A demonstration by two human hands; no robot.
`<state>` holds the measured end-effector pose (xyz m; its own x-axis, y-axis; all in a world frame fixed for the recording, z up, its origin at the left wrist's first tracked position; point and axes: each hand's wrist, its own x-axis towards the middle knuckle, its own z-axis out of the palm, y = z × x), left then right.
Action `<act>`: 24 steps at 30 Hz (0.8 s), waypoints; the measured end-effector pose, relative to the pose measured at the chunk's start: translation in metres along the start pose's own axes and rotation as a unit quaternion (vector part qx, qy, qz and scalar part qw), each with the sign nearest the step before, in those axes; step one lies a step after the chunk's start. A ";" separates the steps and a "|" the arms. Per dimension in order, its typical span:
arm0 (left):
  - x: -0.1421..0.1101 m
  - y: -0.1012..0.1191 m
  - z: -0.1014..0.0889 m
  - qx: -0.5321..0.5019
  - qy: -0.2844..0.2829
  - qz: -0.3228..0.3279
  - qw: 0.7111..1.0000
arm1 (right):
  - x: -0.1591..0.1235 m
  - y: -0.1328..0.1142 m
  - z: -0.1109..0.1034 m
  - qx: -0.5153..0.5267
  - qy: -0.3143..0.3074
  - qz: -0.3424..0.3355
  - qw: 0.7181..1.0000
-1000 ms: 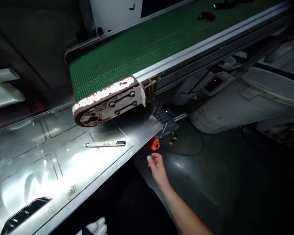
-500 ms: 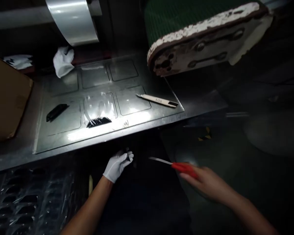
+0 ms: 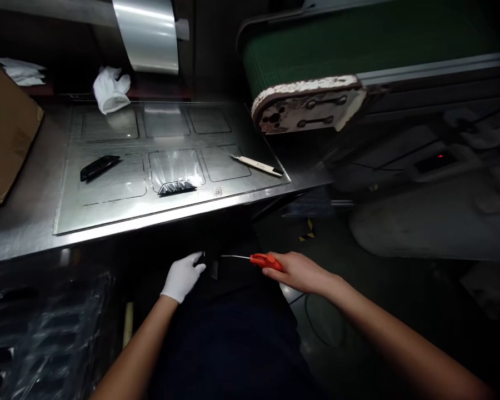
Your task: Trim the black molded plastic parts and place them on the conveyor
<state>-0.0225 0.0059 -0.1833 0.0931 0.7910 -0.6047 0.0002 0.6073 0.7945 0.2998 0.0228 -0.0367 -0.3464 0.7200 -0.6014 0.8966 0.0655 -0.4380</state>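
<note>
The right hand's grip is clamping the red handle of the likely light, rigid blow gun, nearside of the worktop, while the gloved left hand is facing its slender nozzle, closure being indiscernible.

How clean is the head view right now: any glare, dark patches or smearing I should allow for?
Head view: bright glare along the front edge of the metal table; deep shadow below it, hiding what the gloved left hand may hold; the black parts in the clear trays look soft and dim; the conveyor's far right end fades into darkness.
</note>
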 end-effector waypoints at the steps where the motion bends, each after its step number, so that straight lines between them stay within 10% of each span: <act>1: -0.001 0.004 -0.001 -0.025 -0.002 0.003 1.000 | -0.005 -0.001 0.000 0.005 0.001 0.001 1.000; 9: -0.039 0.041 0.003 -0.235 -0.032 0.023 0.971 | -0.053 0.055 -0.020 0.228 0.032 0.051 0.972; 13: -0.067 0.068 0.026 -0.266 -0.075 0.036 0.960 | -0.060 0.084 -0.036 0.305 0.216 0.076 0.924; 19: -0.082 0.098 0.043 -0.292 -0.073 0.039 0.953 | 0.020 0.095 -0.045 0.298 0.500 0.127 0.803; 24: -0.089 0.128 0.050 -0.370 -0.028 0.123 0.920 | 0.082 0.089 -0.044 0.332 0.492 0.160 0.789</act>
<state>0.0190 0.0097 -0.0245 0.0513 0.9188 -0.3915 -0.7042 0.3112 0.6381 0.3637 0.1181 -0.0957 0.5431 0.8355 -0.0842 0.4400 -0.3686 -0.8189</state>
